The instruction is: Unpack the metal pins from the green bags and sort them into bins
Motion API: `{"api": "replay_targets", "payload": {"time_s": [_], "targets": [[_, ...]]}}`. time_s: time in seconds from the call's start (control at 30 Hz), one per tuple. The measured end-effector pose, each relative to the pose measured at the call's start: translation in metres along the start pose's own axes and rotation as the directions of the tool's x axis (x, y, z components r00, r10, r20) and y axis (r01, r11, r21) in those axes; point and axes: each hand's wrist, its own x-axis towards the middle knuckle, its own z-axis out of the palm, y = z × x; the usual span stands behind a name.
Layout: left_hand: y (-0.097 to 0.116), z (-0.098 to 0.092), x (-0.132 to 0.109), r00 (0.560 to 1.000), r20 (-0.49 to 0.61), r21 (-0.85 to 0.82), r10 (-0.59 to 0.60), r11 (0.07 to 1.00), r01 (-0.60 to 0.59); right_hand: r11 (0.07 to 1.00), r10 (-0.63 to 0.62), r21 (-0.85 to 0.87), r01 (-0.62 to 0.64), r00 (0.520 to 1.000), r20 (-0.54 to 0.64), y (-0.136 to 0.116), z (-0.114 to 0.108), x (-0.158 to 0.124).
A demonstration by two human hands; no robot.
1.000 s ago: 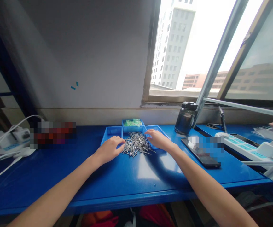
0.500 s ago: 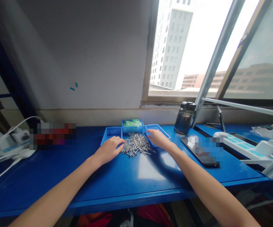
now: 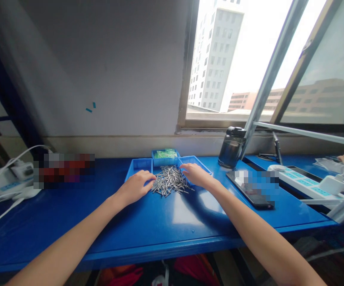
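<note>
Left hand (image 3: 138, 184): half-open, palm down, thumb and forefinger curved with a gap between them, tips by the nine o'clock edge of a loose heap of slim silver-grey metal pins (image 3: 172, 180); I see nothing held, and cannot tell whether a tip touches metal.
Right hand (image 3: 196, 174): at two o'clock of the heap, fingers loosely bent over the near corner of a shallow blue plastic tray (image 3: 198, 160); their undersides are hidden, so I cannot tell if they grip anything.
Pin heap: straight ahead of me at twelve o'clock, on the glossy blue tabletop (image 3: 130, 234), between my hands, pins crossed every way.
Working the pins: I judge a light pinch on one shaft, taken from the outer edge, should free it best; digging into the middle could scatter others toward six o'clock.
Trays around: a second shallow blue plastic tray (image 3: 141, 163) at ten o'clock of the heap, a third blue plastic tray (image 3: 165, 161) with flat green packets (image 3: 166, 153) at twelve.
</note>
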Motion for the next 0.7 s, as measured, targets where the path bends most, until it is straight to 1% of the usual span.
{"api": "replay_targets", "payload": {"time_s": [0.17,0.3,0.5,0.7], "targets": [[0.0,0.0,-0.001,1.0,0.021,0.036,-0.001,0.999,0.0,0.999,0.042,-0.021,-0.042,0.999,0.0,-0.005,0.0,-0.001],[0.003,-0.002,-0.001,1.0,0.031,0.019,0.005,1.0,-0.006,0.995,0.093,-0.044,-0.093,0.996,0.003,-0.007,0.0,-0.002],[0.002,-0.001,-0.001,1.0,0.019,0.018,-0.003,1.0,0.002,0.986,0.144,-0.075,-0.146,0.989,-0.025,-0.004,0.002,0.0],[-0.001,-0.001,-0.001,1.0,0.012,0.008,0.01,1.0,-0.011,0.988,0.137,-0.066,-0.139,0.99,-0.028,0.003,0.003,0.003]]}}
